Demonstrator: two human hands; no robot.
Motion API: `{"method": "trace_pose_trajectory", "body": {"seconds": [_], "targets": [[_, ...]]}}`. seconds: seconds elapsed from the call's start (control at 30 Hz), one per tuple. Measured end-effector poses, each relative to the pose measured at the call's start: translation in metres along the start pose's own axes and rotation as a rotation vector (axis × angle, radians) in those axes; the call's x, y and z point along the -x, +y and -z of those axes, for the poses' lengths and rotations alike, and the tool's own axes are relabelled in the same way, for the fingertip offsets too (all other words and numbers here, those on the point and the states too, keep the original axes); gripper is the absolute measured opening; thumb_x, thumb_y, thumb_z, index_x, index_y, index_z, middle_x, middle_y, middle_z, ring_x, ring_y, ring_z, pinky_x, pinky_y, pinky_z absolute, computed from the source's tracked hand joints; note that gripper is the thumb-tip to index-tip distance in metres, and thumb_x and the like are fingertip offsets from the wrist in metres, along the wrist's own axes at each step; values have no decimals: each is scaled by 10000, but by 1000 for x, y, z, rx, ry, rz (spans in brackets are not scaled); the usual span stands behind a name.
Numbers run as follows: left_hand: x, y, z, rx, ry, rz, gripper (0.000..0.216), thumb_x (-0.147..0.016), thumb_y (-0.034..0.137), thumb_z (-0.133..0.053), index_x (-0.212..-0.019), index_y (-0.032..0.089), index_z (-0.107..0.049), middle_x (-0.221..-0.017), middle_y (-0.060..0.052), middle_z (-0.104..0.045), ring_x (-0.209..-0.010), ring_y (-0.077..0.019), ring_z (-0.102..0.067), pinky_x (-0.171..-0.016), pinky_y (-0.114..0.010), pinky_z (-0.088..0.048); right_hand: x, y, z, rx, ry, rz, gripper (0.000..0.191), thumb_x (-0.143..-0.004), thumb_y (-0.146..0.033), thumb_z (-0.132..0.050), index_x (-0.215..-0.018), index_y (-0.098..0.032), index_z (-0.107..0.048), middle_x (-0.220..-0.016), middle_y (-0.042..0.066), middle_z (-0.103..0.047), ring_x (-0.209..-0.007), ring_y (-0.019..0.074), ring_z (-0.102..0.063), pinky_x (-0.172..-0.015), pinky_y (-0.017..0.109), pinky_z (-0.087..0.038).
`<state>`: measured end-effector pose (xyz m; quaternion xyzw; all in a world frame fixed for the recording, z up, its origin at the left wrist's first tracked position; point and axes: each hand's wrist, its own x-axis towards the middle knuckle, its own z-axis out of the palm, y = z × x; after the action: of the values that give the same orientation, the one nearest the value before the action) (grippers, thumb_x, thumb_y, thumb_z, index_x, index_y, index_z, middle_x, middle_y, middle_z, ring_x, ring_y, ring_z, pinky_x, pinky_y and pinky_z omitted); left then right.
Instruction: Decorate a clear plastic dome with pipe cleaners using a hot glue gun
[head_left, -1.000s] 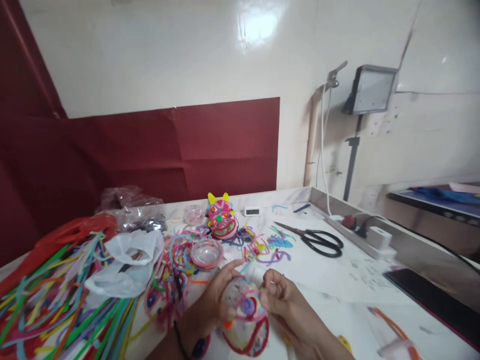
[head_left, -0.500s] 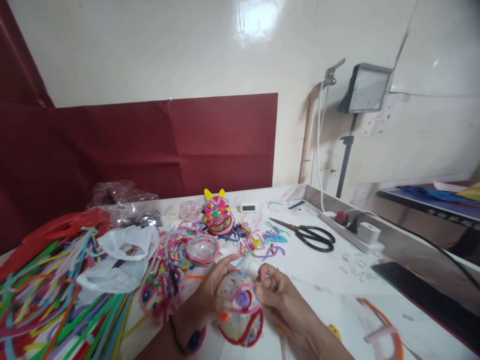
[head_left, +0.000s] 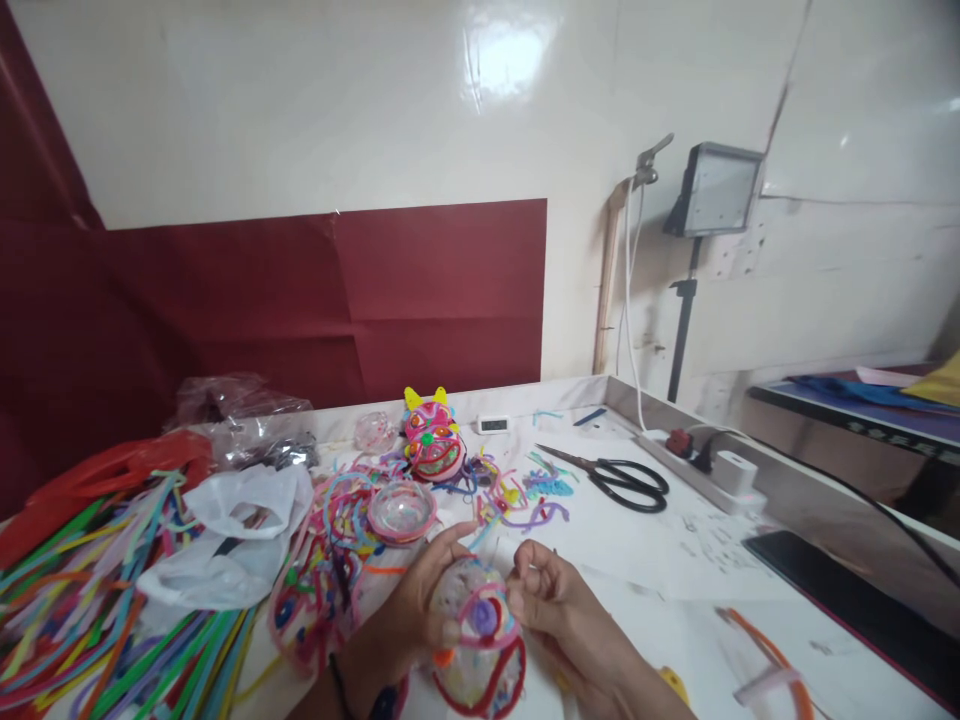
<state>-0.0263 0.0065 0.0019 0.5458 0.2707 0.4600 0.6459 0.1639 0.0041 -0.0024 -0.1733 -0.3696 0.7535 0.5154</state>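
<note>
My left hand is wrapped round the left side of a clear decorated ball, holding it low over the table. Red and pink pipe cleaners outline shapes on the ball, with a purple coil and an orange piece on its front. At the ball's right edge my right hand has its fingers pinched together, against a pink pipe cleaner beside the purple coil; the exact grip is partly hidden. Past my hands sits a finished-looking pink animal head with yellow ears, and in front of it a clear bowl-like half shell edged in pink.
Bundles of coloured pipe cleaners and a white plastic bag lie on the left. Black-handled scissors, a small digital display, a power strip and a black phone-like slab are toward the right.
The view has shifted slightly, so the scene sits a little lower and further left. Both hands keep their hold at the ball, with only slight finger movement.
</note>
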Motion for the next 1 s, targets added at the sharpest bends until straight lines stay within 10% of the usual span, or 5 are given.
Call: {"method": "trace_pose_trajectory", "body": {"seconds": [1.0], "targets": [[6,10,-3,-33,6,9,952,-429,525,-892,-1295,315,-555,-1094,-63,-561,-985,-267,-539,-845,-328,-438,-6,9,6,-35,-17,43,446,-532,-209,-919,-713,-183,-513,-482,-78,-534,-436,37,-364,-466,170,-230]]}}
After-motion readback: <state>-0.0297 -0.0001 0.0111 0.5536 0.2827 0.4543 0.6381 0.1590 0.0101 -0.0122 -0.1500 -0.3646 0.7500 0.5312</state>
